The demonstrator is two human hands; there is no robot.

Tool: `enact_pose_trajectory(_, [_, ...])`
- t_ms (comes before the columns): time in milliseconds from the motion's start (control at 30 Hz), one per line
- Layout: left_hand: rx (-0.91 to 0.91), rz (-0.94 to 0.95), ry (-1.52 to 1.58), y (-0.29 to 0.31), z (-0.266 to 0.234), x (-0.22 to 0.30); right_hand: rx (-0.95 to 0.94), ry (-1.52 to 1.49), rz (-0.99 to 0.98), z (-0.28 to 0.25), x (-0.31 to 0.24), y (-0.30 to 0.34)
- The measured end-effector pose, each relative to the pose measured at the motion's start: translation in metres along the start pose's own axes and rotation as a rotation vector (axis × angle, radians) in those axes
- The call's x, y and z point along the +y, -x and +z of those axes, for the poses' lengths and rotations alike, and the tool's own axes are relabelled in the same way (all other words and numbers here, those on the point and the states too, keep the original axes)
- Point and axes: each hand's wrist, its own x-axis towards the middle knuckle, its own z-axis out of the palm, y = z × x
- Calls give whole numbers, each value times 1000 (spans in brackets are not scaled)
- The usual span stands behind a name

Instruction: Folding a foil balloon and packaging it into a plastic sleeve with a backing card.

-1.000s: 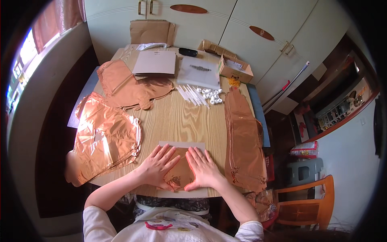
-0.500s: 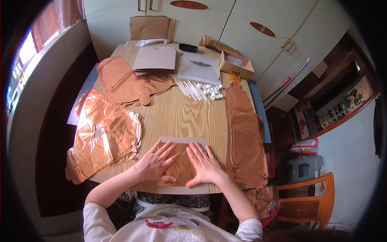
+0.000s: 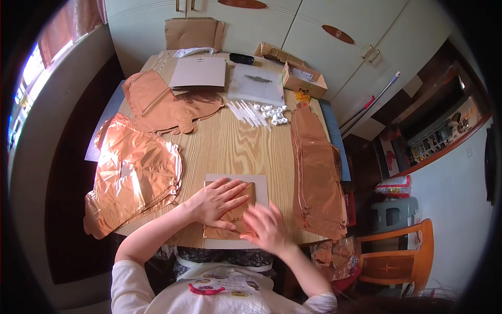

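A copper-coloured foil piece (image 3: pixel 251 198), folded into a flat rectangle, lies on a pale grey card (image 3: pixel 261 187) at the table's near edge. Across the foil's upper left part rests my left hand (image 3: pixel 213 203), palm down with its fingers stretched out. Over the lower right side of the foil is my right hand (image 3: pixel 269 230), its fingers bent and smeared by motion. Whether they hold the foil's edge, I cannot tell. Part of the foil is hidden beneath both hands.
Shiny flat foil balloons (image 3: pixel 138 167) and matte ones (image 3: pixel 157 104) lie left. A stack of long foil pieces (image 3: pixel 316 172) lies right. Farther back are white sticks (image 3: pixel 248 114), white clips (image 3: pixel 274 113), a clear bag (image 3: pixel 256 86), a grey card stack (image 3: pixel 198 73) and a cardboard box (image 3: pixel 303 81).
My left hand has slid right across the foil. My right hand has moved down and right, its fingers going from flat to bent. The foil's right part now looks narrower, with more card showing.
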Motion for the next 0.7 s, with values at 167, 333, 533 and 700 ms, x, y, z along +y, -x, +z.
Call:
enact_pose_trajectory(167, [-10, 5, 9, -3, 2, -1, 55, 98, -41, 4, -59, 40])
enact_pose_trajectory(333, [-28, 0, 8, -3, 0, 0, 45, 185, 55, 16, -66, 45])
enact_pose_trajectory(533, [-23, 10, 0, -3, 0, -1, 30, 267, 98, 24, -70, 48])
enact_pose_trajectory(700, [-15, 9, 11, -3, 0, -1, 13, 359, 186, 26, -86, 45])
